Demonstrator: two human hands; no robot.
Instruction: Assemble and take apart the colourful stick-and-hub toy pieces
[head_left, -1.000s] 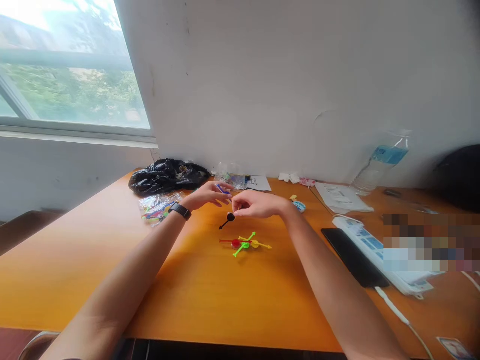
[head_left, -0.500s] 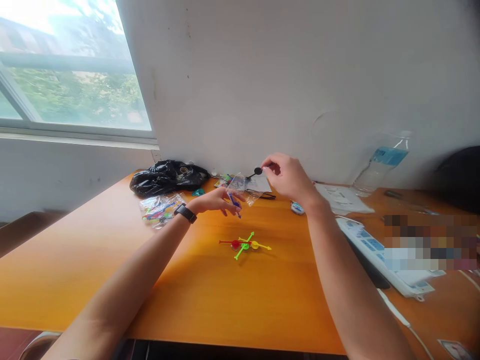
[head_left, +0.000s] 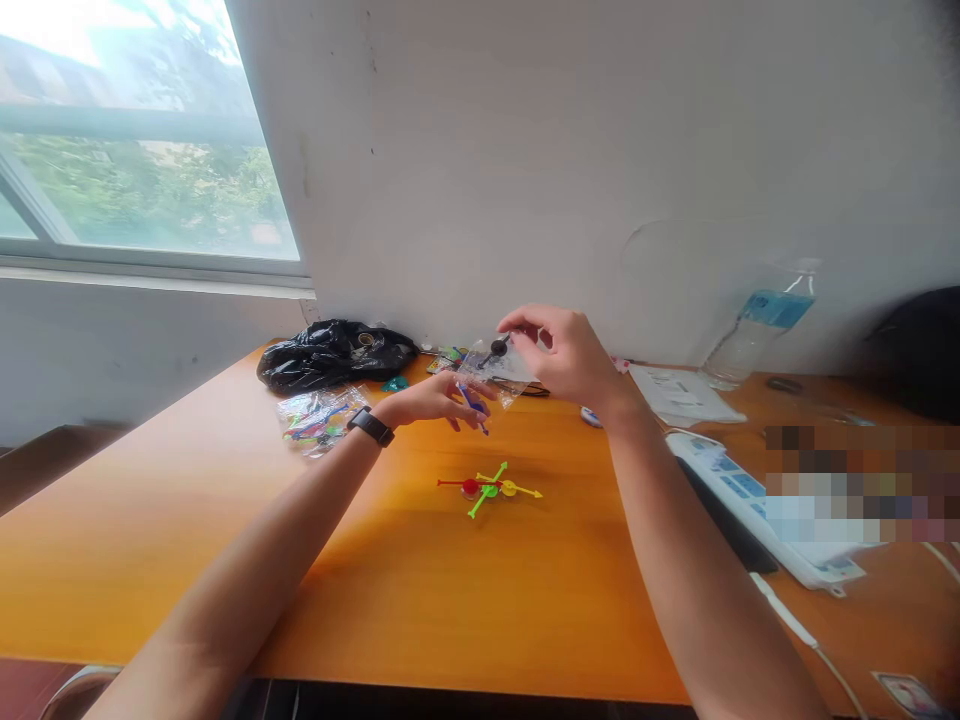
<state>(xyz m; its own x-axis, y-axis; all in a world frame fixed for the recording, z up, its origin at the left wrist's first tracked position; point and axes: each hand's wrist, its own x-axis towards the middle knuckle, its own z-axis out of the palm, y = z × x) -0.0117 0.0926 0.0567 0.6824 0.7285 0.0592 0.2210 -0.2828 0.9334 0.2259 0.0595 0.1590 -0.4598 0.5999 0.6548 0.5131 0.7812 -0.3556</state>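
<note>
My left hand [head_left: 435, 400], with a black watch [head_left: 371, 426] on the wrist, is over the middle of the table. Its fingers hold a blue arrow-shaped spinner [head_left: 471, 403]. Beyond them is a clear plastic bag [head_left: 510, 392]; whether the left fingers also grip it I cannot tell. Higher up, my right hand [head_left: 574, 355] pinches a black arrow-shaped spinner [head_left: 499, 348] with a round centre, in front of the bag. Below the hands, a red spinner [head_left: 470, 487], a green spinner [head_left: 489, 491] and a yellow spinner [head_left: 510, 488] lie crossed on the table.
A black plastic bag [head_left: 330, 358] and a clear packet of colourful pieces [head_left: 315, 420] lie to the left. On the right are papers [head_left: 682, 392], a white power strip [head_left: 750, 500] with cables, and a clear bottle [head_left: 757, 335] against the wall. The wooden table [head_left: 420, 610] has its edge near me.
My right hand has moved a little left with the black spinner, bringing it closer to the left hand and over the clear bag. The blue spinner has shifted slightly; the three on the table stay put.
</note>
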